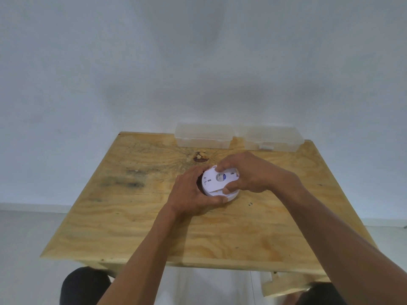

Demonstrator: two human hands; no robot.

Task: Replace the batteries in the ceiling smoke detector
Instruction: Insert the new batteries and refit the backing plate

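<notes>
Gripping the round white plastic smoke detector (217, 183) on the plywood table (154, 227), left hand (189, 193) steadies its rim while right hand (248, 172) pinches the back plate; no batteries visible, so replacement appears pending.

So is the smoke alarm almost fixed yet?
Not yet. The alarm is already down on the table. Right now the left hand holds its base while the right hand grips the white back plate. No batteries show, so swapping them and closing up are still left.
</notes>
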